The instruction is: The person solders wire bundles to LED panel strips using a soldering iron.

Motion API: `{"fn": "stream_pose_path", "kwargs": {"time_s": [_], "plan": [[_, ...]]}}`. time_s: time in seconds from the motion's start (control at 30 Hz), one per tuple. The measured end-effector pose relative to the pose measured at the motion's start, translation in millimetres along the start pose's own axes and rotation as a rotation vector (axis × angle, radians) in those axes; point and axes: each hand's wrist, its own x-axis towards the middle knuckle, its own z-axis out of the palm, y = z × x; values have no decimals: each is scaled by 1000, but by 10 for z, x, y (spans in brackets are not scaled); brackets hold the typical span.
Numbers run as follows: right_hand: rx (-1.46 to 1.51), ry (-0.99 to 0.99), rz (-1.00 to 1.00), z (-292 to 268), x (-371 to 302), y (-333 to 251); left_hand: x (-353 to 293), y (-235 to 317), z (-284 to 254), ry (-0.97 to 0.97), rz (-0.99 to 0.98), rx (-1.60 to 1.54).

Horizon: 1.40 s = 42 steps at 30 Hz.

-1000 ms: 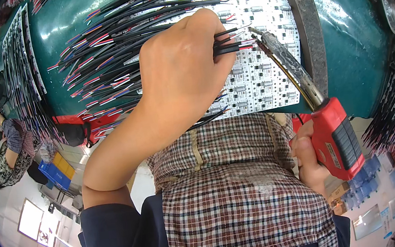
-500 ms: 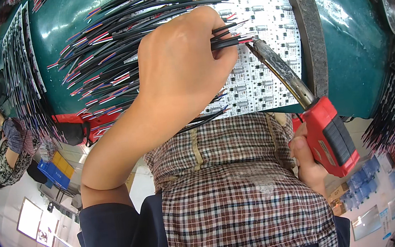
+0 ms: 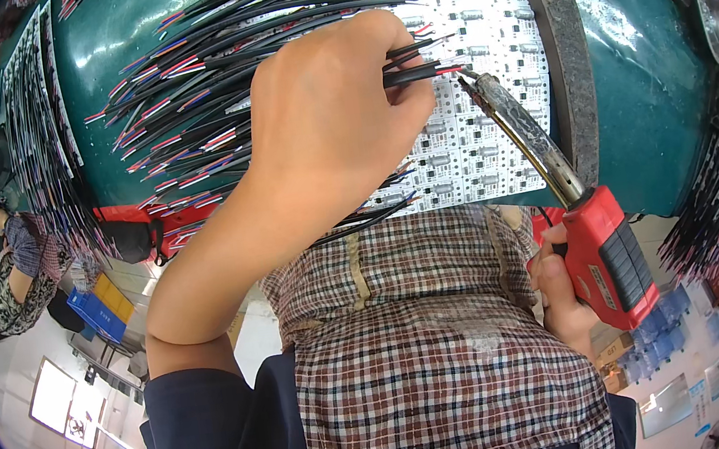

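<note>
My left hand (image 3: 340, 106) pinches a black-sheathed cable (image 3: 409, 77) over a white circuit board panel (image 3: 508, 152). Red and dark stripped wire ends poke out to the right of my fingers, against the board. In my right hand (image 3: 563, 294) is a red and black soldering gun (image 3: 606, 257), my fingers closed round its grip. Its metal barrel slants up and left, and the tip (image 3: 469, 76) sits at or just beside the wire ends; whether they touch I cannot tell. Many more black cables (image 3: 191, 93) lie across the panel's left part, partly hidden under my left hand and forearm.
A dark grey bar (image 3: 569, 82) stands along the panel's right edge on the green table (image 3: 635, 128). Bundles of cables lie at the far left (image 3: 45, 146) and right (image 3: 718, 216). Another person (image 3: 16, 276) sits at the left. A round metal dish (image 3: 709, 11) is at the upper right.
The soldering gun in my right hand has shifted slightly right and down, its tip drawing a little away from the wire ends. My left hand keeps nearly the same place.
</note>
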Motion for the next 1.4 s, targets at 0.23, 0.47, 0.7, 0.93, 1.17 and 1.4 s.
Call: {"fn": "stream_pose_path", "kwargs": {"time_s": [0.23, 0.47, 0.7, 0.93, 1.17, 1.4], "plan": [[-14, -44, -113, 15, 45, 50, 41, -2, -36, -44, 12, 5], [-127, -132, 82, -96, -18, -4, 41, -2, -27, -42, 18, 1], [-165, -90, 70, -112, -117, 120, 46, -6, -16, -62, 20, 8], [-58, -89, 33, -43, -58, 80, 37, -23, -16, -49, 29, 23], [62, 48, -86, 62, -56, 166, 45, 25, -73, -106, 13, -23], [131, 56, -87, 66, -73, 206, 13, 25, -175, -135, 3, -3]]}}
